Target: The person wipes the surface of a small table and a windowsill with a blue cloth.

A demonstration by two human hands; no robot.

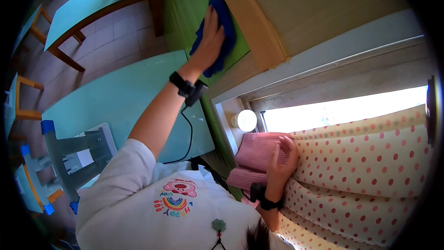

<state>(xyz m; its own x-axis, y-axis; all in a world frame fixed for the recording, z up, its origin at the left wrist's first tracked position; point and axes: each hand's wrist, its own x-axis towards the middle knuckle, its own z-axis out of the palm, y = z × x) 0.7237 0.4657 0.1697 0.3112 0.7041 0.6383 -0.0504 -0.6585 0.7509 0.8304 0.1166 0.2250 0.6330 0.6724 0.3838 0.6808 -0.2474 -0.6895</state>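
My left hand presses a dark blue cloth against the green lower part of a wall, fingers spread over it. A black strap with a small device and cable is around that wrist. My right hand is raised with bent fingers apart, in front of a pink checked fabric and beside a cream curtain with reddish dots. Nothing shows in its grasp; whether its fingertips touch the fabric is unclear. It wears a similar black wrist strap.
A pale blue-green table stands close at my left, with a grey-blue chair by it. Another table stands farther off. A wooden trim board borders the green wall. A round white-topped container sits in the window recess.
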